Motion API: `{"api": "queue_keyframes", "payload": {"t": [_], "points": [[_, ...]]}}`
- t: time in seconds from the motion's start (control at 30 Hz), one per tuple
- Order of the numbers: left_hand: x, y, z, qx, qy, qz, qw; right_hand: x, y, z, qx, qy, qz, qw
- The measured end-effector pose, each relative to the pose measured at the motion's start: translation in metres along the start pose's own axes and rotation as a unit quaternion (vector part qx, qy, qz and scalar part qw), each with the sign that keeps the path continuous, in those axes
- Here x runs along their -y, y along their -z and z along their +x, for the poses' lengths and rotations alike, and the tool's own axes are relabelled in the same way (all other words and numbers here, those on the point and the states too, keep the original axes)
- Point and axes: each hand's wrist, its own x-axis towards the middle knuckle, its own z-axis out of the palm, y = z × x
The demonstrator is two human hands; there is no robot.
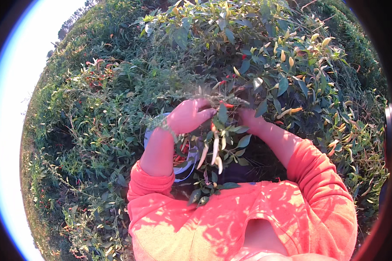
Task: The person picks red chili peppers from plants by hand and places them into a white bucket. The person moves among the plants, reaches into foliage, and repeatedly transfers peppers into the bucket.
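Observation:
My left hand reaches into a chili pepper plant, thumb and fingers bent near a red chili pepper; leaves cover its fingertips, so its hold is unclear. My right hand is deep in the same plant, its fingers hidden by stems and leaves. Pale, cream-coloured chili peppers hang from a branch between my hands and my chest. Under my left forearm stands a white bucket with red chili peppers in it, partly hidden by the arm and leaves.
A large pepper bush with many pale and orange pods rises ahead and to the right. Dense weeds and more plants with red pods grow on the left. Low leaves touch the front of my shirt.

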Motion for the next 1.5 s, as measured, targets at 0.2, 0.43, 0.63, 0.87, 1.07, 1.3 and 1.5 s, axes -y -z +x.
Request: {"api": "queue_keyframes", "payload": {"t": [0.2,0.43,0.63,0.87,1.07,1.3,1.5], "points": [[0.041,-0.063,-0.042,-0.111,0.073,0.056,0.99,0.006,0.019,-0.007,-0.064,-0.075,0.023,0.995],[0.038,-0.111,-0.043,-0.247,0.083,0.012,0.965,-0.036,0.002,-0.019,-0.124,-0.001,0.08,0.989],[0.033,-0.1,-0.042,-0.112,-0.045,0.301,0.946,0.022,0.031,-0.016,0.071,-0.246,0.404,0.878],[0.04,-0.083,0.012,-0.349,-0.036,0.106,0.931,0.022,0.011,-0.011,-0.024,-0.207,0.397,0.894],[0.044,-0.027,0.073,-0.049,0.048,0.082,0.994,0.015,0.007,-0.011,-0.041,-0.174,0.333,0.926],[0.072,-0.049,0.101,0.035,0.162,-0.02,0.986,0.02,0.011,-0.021,-0.105,-0.081,0.25,0.959],[0.131,-0.067,0.099,-0.051,0.026,0.123,0.991,0.02,0.008,-0.025,-0.06,-0.062,0.266,0.96]]}}
